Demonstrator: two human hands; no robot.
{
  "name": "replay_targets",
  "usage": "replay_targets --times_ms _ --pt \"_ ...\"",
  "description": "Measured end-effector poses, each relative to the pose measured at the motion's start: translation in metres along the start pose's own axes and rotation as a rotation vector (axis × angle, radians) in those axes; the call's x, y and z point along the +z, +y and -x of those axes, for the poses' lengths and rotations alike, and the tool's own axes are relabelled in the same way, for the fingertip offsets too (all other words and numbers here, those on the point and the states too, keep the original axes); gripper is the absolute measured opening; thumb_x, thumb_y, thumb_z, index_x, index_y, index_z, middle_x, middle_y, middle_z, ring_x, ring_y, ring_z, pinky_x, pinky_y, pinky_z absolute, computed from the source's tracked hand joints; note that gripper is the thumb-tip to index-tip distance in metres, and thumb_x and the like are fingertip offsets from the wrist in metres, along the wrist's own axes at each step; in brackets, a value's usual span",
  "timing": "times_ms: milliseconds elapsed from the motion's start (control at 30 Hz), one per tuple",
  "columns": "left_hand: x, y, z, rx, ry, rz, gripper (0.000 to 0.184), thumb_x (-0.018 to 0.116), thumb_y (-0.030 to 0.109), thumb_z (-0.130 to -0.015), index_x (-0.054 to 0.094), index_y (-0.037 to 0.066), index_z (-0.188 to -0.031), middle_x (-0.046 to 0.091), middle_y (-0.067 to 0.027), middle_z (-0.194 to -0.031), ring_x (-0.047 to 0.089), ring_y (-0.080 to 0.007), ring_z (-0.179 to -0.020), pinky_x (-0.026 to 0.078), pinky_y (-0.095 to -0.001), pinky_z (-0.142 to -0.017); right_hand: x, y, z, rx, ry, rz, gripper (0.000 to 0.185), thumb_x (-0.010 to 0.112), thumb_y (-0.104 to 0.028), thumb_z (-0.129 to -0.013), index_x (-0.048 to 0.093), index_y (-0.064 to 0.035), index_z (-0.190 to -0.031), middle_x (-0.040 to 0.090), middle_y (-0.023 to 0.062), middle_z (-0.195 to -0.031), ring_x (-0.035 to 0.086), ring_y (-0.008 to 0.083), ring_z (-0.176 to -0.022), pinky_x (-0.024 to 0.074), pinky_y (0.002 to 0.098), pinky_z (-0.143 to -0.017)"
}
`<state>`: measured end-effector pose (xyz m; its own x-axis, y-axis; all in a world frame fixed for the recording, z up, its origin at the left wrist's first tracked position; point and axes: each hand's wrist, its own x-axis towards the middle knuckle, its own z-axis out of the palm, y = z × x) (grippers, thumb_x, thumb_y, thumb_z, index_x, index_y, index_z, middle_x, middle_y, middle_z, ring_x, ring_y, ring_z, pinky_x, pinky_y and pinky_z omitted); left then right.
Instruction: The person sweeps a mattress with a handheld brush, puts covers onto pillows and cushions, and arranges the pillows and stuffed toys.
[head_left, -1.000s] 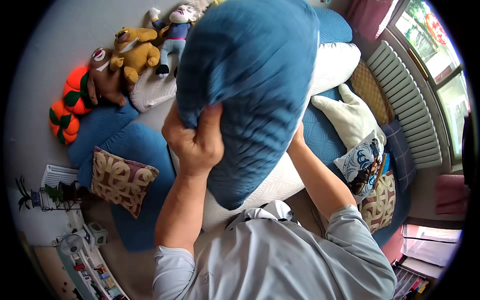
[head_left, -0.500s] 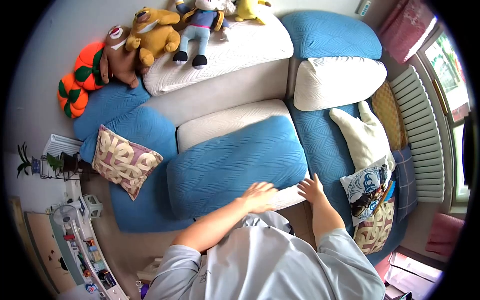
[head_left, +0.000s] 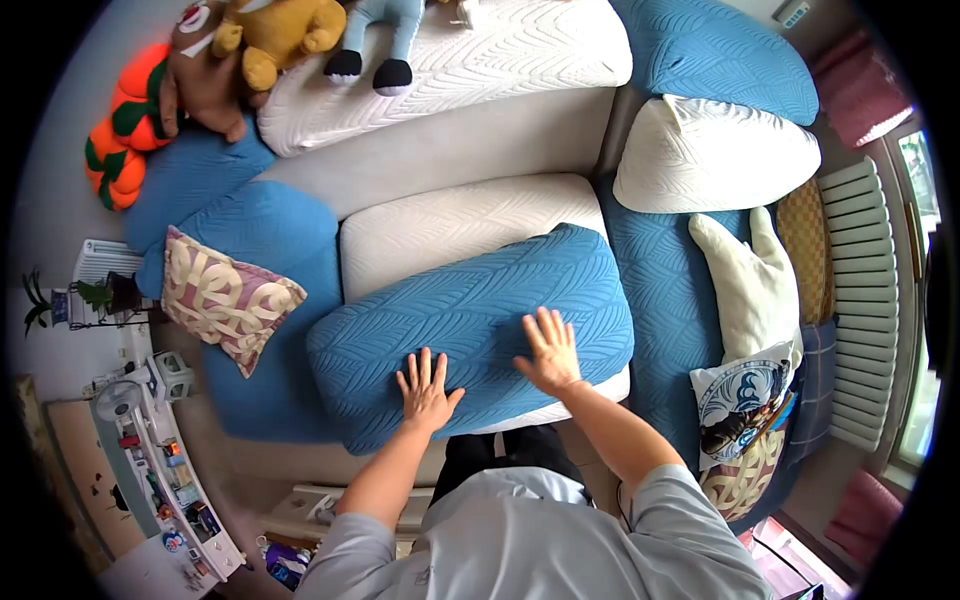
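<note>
A large blue quilted cushion (head_left: 480,320) lies slightly askew on the white quilted seat (head_left: 470,220) of the sofa. My left hand (head_left: 427,392) rests on the cushion's front part, fingers spread. Further right, my right hand (head_left: 550,352) is also on the blue cover with its fingers apart. Neither hand grips anything. A strip of the white seat shows below the cushion's right end.
Left of the seat lies a patterned pillow (head_left: 228,298) on a blue section. Plush toys (head_left: 290,35) sit along the white back cushion (head_left: 450,70). To the right are a white cushion (head_left: 715,155), a white plush (head_left: 745,285) and a printed pillow (head_left: 742,400).
The blue cushion, earlier held up in both hands, came down onto the seat. Since then both hands have moved forward onto its top, and the view has shifted.
</note>
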<state>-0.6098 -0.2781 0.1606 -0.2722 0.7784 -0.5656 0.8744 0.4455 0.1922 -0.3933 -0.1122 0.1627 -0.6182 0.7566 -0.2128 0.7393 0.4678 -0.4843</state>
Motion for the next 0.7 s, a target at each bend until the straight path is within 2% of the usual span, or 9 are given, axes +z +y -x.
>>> replay_targets --times_ms 67,167,267,433,567,700 --pt "0.014 -0.002 -0.002 -0.098 0.001 0.003 0.093 0.062 0.057 -0.084 0.018 0.014 -0.154 0.001 -0.0189 -0.161 -0.002 -0.0421 -0.147 0.001 -0.0660 -0.112 0.018 -0.009 -0.011 -0.033 -0.123 0.055 0.087 0.071 -0.046 -0.078 0.031 -0.0143 -0.149 0.020 0.0168 -0.156 0.014 0.0386 -0.146 0.0142 0.0573 -0.116" --pt "0.033 -0.010 -0.020 -0.157 0.035 0.002 0.101 0.063 0.063 -0.079 0.017 0.015 -0.154 0.003 -0.0179 -0.161 -0.003 -0.0409 -0.147 -0.005 -0.0668 -0.111 0.040 0.000 -0.032 -0.042 -0.146 0.109 0.089 0.069 -0.052 -0.077 0.032 -0.0147 -0.149 0.023 0.0167 -0.156 0.016 0.0369 -0.146 0.0147 0.0574 -0.115" --pt "0.040 -0.020 -0.056 -0.171 0.027 0.026 0.099 0.064 0.061 -0.078 0.021 0.014 -0.153 0.006 -0.0179 -0.161 -0.002 -0.0406 -0.147 -0.005 -0.0668 -0.111 0.066 0.023 -0.085 0.028 -0.030 0.179 0.091 0.064 -0.058 -0.077 0.033 -0.0119 -0.149 0.025 0.0174 -0.156 0.016 0.0363 -0.146 0.0146 0.0563 -0.116" --pt "0.037 -0.038 -0.131 -0.132 0.151 0.044 0.093 0.067 0.053 -0.079 0.027 0.011 -0.151 0.012 -0.0199 -0.159 0.003 -0.0423 -0.147 -0.003 -0.0674 -0.111 0.102 0.034 -0.168 0.085 -0.061 0.244 0.091 0.059 -0.059 -0.082 0.024 -0.0126 -0.152 0.019 0.0136 -0.159 0.013 0.0312 -0.148 0.0110 0.0498 -0.119" --pt "0.052 -0.031 -0.081 -0.090 0.140 0.060 0.091 0.065 0.055 -0.079 0.031 0.008 -0.148 0.014 -0.0234 -0.158 0.003 -0.0441 -0.146 -0.003 -0.0695 -0.109 0.084 0.029 -0.114 0.055 -0.070 0.240 0.090 0.060 -0.057 -0.081 0.027 -0.0109 -0.151 0.020 0.0157 -0.158 0.015 0.0325 -0.147 0.0116 0.0512 -0.118" --pt "0.067 -0.029 -0.042 -0.083 0.032 0.090 0.093 0.064 0.057 -0.077 0.030 0.008 -0.149 0.014 -0.0237 -0.158 0.003 -0.0447 -0.146 -0.003 -0.0705 -0.108 0.079 0.026 -0.058 0.096 -0.166 0.231 0.089 0.061 -0.057 -0.080 0.029 -0.0112 -0.150 0.020 0.0152 -0.158 0.015 0.0336 -0.147 0.0109 0.0527 -0.118"
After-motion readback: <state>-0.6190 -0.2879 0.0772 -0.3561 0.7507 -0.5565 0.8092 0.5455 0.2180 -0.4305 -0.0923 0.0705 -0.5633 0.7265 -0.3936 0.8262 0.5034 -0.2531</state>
